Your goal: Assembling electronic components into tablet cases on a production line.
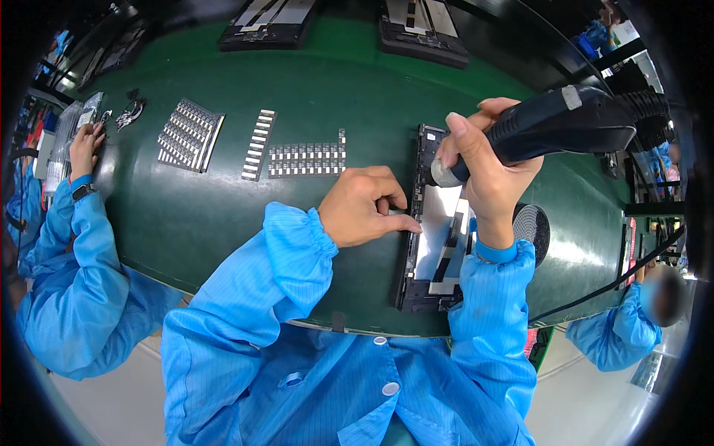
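My right hand (pixel 494 160) is wrapped around a black hot-air gun (pixel 561 126) with a ribbed hose. Its pale, rounded nozzle end points down and left over the upper part of an opened tablet-like device (pixel 437 245). That device has a black frame, a silvery inner panel and dark strips, and it lies lengthwise away from me. At its left edge is my left hand (pixel 366 202), fingers curled, with the thumb stretched onto the frame. The curled fingertips are partly hidden. My right forearm covers part of the device's right side.
Sheets of small labels or pads (pixel 190 134) lie on the green table (pixel 320 89), with more strips (pixel 306 160) nearer me. Two similar devices (pixel 269 22) stand at the back. A round mesh-topped object (pixel 531 232) sits to the right. Co-workers in blue (pixel 74 282) flank me.
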The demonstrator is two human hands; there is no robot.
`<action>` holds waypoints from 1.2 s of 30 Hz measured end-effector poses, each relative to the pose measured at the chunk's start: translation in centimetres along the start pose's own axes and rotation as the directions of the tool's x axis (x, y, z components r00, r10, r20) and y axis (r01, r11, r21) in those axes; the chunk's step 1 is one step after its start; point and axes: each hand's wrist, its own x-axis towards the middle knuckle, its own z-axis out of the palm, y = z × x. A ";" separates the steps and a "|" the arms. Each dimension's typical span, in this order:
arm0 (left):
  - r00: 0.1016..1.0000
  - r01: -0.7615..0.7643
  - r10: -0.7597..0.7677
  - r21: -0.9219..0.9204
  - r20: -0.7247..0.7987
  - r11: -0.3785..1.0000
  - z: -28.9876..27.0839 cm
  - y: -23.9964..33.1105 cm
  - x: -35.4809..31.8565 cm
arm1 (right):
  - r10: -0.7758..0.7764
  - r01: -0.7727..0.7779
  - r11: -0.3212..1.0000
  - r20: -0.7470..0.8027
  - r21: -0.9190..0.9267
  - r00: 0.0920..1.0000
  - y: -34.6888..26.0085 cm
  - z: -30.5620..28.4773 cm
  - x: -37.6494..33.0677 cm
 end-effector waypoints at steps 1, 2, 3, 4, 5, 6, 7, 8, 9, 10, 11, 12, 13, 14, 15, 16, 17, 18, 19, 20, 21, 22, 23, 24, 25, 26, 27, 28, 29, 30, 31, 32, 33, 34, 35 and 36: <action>1.000 0.000 0.000 -0.004 0.002 1.000 0.0 0.0 0.0 | -0.005 0.005 1.000 -0.002 0.001 1.000 0.0 0.0 0.0; 1.000 0.001 -0.001 -0.007 0.003 1.000 0.0 0.0 0.0 | -0.003 0.003 1.000 0.000 0.001 1.000 0.0 0.0 0.0; 1.000 0.003 -0.003 -0.009 0.000 1.000 0.1 0.0 0.0 | -0.008 0.008 1.000 0.014 -0.008 1.000 0.1 -0.1 0.0; 1.000 0.012 -0.012 -0.011 0.004 1.000 0.0 0.0 0.0 | -0.012 0.012 1.000 0.027 -0.019 1.000 0.3 -0.1 0.0; 1.000 0.022 -0.022 -0.015 0.008 1.000 -0.1 0.0 0.0 | -0.008 0.008 1.000 0.030 -0.020 1.000 0.4 0.1 0.0; 1.000 0.026 -0.026 -0.019 0.005 0.999 -0.2 -0.2 0.0 | 0.008 -0.007 1.000 0.025 -0.021 1.000 0.5 0.3 0.0; 1.000 0.022 -0.021 -0.020 0.009 1.000 -0.1 0.0 0.0 | 0.014 -0.014 1.000 0.016 -0.020 1.000 0.2 0.3 0.0; 1.000 0.017 -0.017 -0.023 0.012 1.000 -0.1 0.1 0.1 | 0.011 -0.010 1.000 0.015 -0.019 1.000 -0.1 0.3 -0.1; 1.000 0.014 -0.014 -0.021 0.013 1.000 0.0 0.3 0.1 | 0.003 -0.002 0.999 0.023 -0.054 1.000 -0.5 0.3 -0.2; 1.000 0.015 -0.015 -0.024 0.012 1.000 -0.1 0.2 0.1 | 0.007 -0.004 0.996 0.037 -0.090 0.999 -0.5 0.6 -0.2; 1.000 0.015 -0.014 -0.026 0.011 1.000 -0.2 0.1 0.1 | 0.013 -0.009 0.996 0.040 -0.091 0.999 -0.5 1.0 -0.4; 1.000 0.018 -0.018 -0.029 0.009 0.999 -0.3 0.0 0.1 | 0.036 -0.032 0.994 0.035 -0.105 0.999 -0.5 1.4 -0.5; 1.000 0.018 -0.017 -0.031 0.010 0.999 -0.4 0.0 0.0 | 0.058 -0.054 0.991 0.030 -0.119 0.998 -0.5 1.6 -0.6; 1.000 0.016 -0.015 -0.031 0.012 0.999 -0.4 0.0 0.0 | 0.060 -0.056 0.991 0.031 -0.120 0.998 -0.3 1.6 -0.7; 1.000 0.015 -0.015 -0.033 0.012 0.999 -0.5 0.0 0.1 | 0.033 -0.028 0.989 0.034 -0.144 0.999 -0.1 1.5 -0.8; 1.000 0.022 -0.022 -0.037 0.014 0.999 -0.4 0.1 0.0 | 0.005 0.001 0.986 0.039 -0.165 0.999 0.0 1.5 -0.9; 0.999 0.028 -0.027 -0.041 0.017 0.999 -0.5 0.2 0.0 | 0.002 0.004 0.986 0.039 -0.164 0.999 -0.1 1.6 -0.9; 1.000 0.024 -0.024 -0.038 0.018 0.999 -0.5 0.4 0.0 | 0.018 -0.014 0.991 0.032 -0.137 0.999 -0.2 1.6 -0.9; 1.000 0.018 -0.018 -0.028 0.016 0.999 -0.4 0.3 0.0 | 0.035 -0.032 0.993 0.023 -0.112 0.999 -0.3 1.5 -0.9; 1.000 0.010 -0.010 -0.018 0.016 1.000 -0.3 0.3 0.1 | 0.029 -0.026 0.993 0.019 -0.114 0.999 -0.4 1.4 -0.9; 1.000 0.002 -0.002 -0.016 0.022 1.000 -0.3 0.2 0.2 | 0.038 -0.037 0.994 0.013 -0.099 0.999 -0.4 1.3 -0.6; 1.000 -0.005 0.005 -0.008 0.012 1.000 -0.3 0.1 0.2 | 0.049 -0.048 0.996 0.009 -0.080 0.999 -0.4 1.2 -0.5; 1.000 -0.014 0.014 0.001 0.003 1.000 -0.4 0.0 0.3 | 0.016 -0.015 0.997 0.011 -0.070 1.000 -0.2 0.9 -0.4; 1.000 -0.024 0.024 0.007 0.010 1.000 -0.5 0.1 0.3 | 0.005 -0.005 0.998 0.004 -0.070 1.000 -0.6 0.7 -0.3; 1.000 -0.018 0.018 0.034 -0.004 0.999 -0.3 0.4 0.0 | -0.035 0.033 0.998 -0.042 -0.050 0.998 -1.4 0.3 -0.3; 1.000 -0.014 0.015 0.062 -0.018 0.998 -0.1 0.7 -0.3 | -0.076 0.074 0.997 -0.090 -0.031 0.993 -2.3 -0.2 -0.3; 1.000 -0.023 0.024 0.068 -0.013 0.997 0.3 1.2 -0.7 | -0.089 0.085 0.995 -0.085 -0.048 0.992 -3.2 -1.2 -0.4; 0.953 -0.297 0.304 0.204 -0.004 0.933 0.7 1.8 -1.4 | -0.097 0.096 0.995 -0.054 -0.015 0.994 -3.9 -2.3 -0.8; 0.831 -0.535 0.554 0.338 0.045 0.775 0.9 2.4 -2.2 | -0.047 0.049 0.997 -0.042 0.061 0.998 -4.5 -3.1 -1.3; 0.830 -0.555 0.542 0.270 0.129 0.787 1.7 3.4 -3.4 | -0.006 0.009 0.991 -0.026 0.130 1.000 -5.1 -3.9 -1.8; 0.787 -0.616 0.543 0.316 0.294 0.722 2.2 3.9 -4.5 | 0.038 -0.044 0.974 0.030 0.220 0.999 -5.2 -5.1 -2.1; 0.785 -0.611 0.518 0.288 0.339 0.737 2.6 4.1 -5.6 | 0.077 -0.101 0.947 0.092 0.303 0.993 -5.0 -5.9 -2.5; 0.767 -0.628 0.506 0.299 0.395 0.719 2.6 4.0 -6.2 | 0.100 -0.134 0.919 0.109 0.371 0.989 -5.3 -5.9 -2.9; 0.749 -0.643 0.490 0.312 0.446 0.699 2.4 3.4 -6.0 | 0.131 -0.155 0.922 0.091 0.354 0.987 -5.9 -5.9 -3.2; 0.741 -0.653 0.485 0.330 0.464 0.682 2.0 3.2 -5.5 | 0.147 -0.169 0.922 0.090 0.348 0.985 -6.3 -6.3 -3.8; 0.734 -0.661 0.478 0.347 0.482 0.666 1.6 3.0 -4.9 | 0.164 -0.185 0.921 0.089 0.343 0.982 -6.6 -6.7 -4.3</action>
